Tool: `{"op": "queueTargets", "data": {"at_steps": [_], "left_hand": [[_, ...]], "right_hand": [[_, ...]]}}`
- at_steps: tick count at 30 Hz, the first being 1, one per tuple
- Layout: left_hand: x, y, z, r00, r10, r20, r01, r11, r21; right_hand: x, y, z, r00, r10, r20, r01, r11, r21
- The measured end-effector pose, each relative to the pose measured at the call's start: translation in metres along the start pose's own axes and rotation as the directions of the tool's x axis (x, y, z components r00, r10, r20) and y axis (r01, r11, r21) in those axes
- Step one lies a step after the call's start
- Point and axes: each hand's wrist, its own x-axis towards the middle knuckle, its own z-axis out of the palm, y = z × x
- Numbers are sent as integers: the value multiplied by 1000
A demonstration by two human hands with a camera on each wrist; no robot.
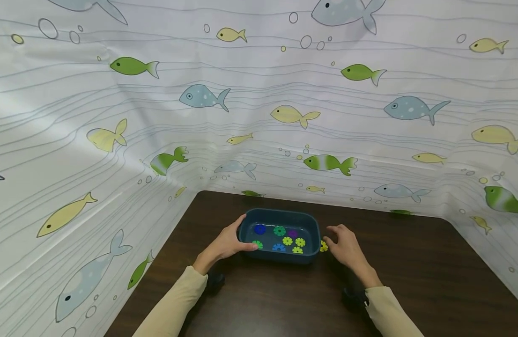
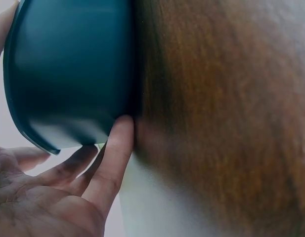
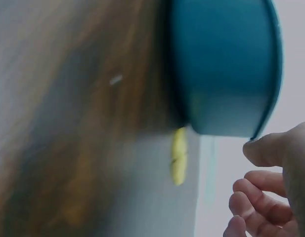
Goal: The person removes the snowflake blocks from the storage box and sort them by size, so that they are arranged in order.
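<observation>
A dark blue plastic tub (image 1: 280, 256) sits on the table with several notched plastic discs on its floor. My left hand (image 1: 226, 241) grips its left end, thumb over the front rim; in the left wrist view the fingers (image 2: 120, 148) lie against the outer wall. Among the discs are a dark blue disc (image 1: 260, 229), a teal disc (image 1: 279, 230), a purple disc (image 1: 292, 233) and a yellow disc (image 1: 300, 242). Outside the right wall lies another yellow disc (image 3: 179, 158). My right hand (image 1: 346, 245) hovers beside it, fingers loosely bent, holding nothing.
The dark brown wooden table (image 1: 276, 299) runs up to a white fish-print curtain (image 1: 259, 154) at the back and sides. Dark wrist devices hang below both forearms, near the cream sleeves (image 1: 174, 299).
</observation>
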Motion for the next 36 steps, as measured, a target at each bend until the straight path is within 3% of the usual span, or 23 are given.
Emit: {"op": "queueTargets", "data": {"at_steps": [5, 8, 15, 22, 29, 36], "left_hand": [[-1, -1, -3, 1000, -11, 3, 11, 1000, 2], [-2, -2, -4, 1000, 0, 4, 0, 1000, 13], [-2, -3, -5, 1000, 5, 19, -6, 1000, 22], [2, -2, -6, 1000, 9, 22, -9, 1000, 14], [1, -3, -5, 999, 10, 34, -11, 1000, 19], [0, -3, -6, 999, 9, 43, -9, 1000, 6]], "right_hand": [[6, -22, -4, 998, -14, -54, 17, 999, 50], [10, -36, -3, 998, -36, -41, 39, 997, 70], [23, -60, 8, 992, -112, 56, 110, 993, 33], [40, -75, 23, 975, -133, 179, 130, 991, 29], [52, -87, 44, 959, -86, 271, 80, 996, 33], [64, -92, 65, 934, -5, 357, 20, 999, -39]]}}
